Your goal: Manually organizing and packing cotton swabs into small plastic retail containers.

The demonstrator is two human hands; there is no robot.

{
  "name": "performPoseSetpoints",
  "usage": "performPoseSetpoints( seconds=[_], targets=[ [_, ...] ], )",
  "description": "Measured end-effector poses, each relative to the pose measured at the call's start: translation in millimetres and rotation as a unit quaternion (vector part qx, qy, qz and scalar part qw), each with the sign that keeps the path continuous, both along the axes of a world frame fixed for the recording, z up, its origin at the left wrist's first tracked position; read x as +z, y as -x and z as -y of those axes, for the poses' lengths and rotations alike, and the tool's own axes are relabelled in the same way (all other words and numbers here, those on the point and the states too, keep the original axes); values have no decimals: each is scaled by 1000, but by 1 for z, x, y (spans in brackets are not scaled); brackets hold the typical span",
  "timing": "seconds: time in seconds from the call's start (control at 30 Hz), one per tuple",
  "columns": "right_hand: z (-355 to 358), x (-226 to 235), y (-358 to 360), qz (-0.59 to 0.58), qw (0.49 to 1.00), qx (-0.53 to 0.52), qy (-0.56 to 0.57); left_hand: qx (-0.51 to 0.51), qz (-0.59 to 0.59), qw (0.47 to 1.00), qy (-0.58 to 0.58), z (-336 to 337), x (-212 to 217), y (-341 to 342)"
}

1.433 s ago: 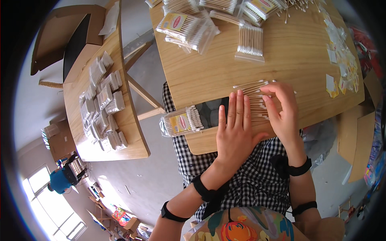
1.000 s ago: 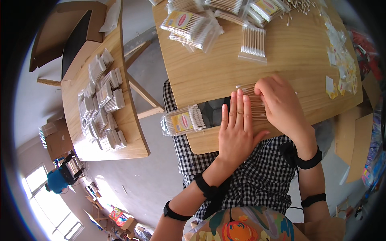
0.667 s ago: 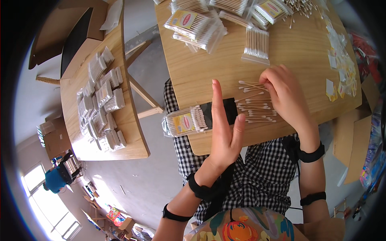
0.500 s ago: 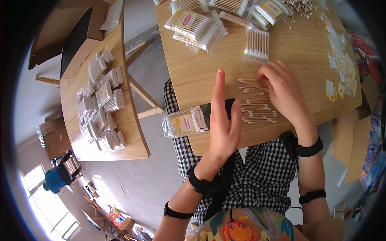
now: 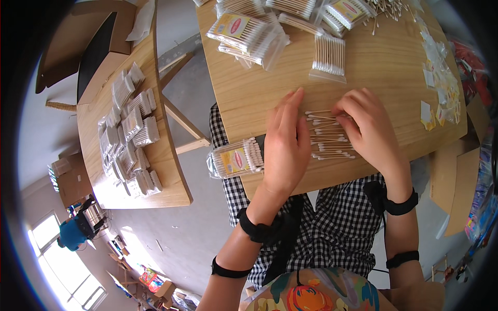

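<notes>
Bare counter (image 5: 384, 62) stretches across the frame's right side, from the flat swab pack (image 5: 329, 55) to the wrapper pile (image 5: 443, 78) along the edge. Heaped packs (image 5: 241, 33) block the top. Left fingers (image 5: 280, 119) and right fingers (image 5: 353, 110) flank the loose swabs (image 5: 329, 139) at centre, leaving a gap toward the top. A filled bag (image 5: 233, 159) obstructs the counter's left edge, below a bare strip.

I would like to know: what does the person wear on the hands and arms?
The left hand and the right hand wear no gloves, and no sleeve shows at either wrist. Both arms have plain black bands: a bulky left wrist band, a right wrist band, and a narrower left forearm band and right forearm band.
</notes>
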State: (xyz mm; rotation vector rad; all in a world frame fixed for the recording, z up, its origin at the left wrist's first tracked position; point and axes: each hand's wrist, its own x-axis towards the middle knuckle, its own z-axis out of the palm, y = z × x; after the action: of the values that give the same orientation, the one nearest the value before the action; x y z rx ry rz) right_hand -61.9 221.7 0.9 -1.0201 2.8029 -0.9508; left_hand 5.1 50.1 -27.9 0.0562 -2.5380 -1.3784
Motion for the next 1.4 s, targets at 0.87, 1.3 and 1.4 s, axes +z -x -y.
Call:
performPoseSetpoints(
  seconds=[0.87,1.3,1.4],
  targets=[
    [9,0,19,-59,992,-3,-112,-36,31,975,-217,-11,3,-11],
    [2,-7,4,-46,994,-21,-99,32,56,996,-61,-3,2,-6],
    [-1,-7,8,-35,996,-34,-80,26,70,996,-41,-3,7,1]
  ],
)
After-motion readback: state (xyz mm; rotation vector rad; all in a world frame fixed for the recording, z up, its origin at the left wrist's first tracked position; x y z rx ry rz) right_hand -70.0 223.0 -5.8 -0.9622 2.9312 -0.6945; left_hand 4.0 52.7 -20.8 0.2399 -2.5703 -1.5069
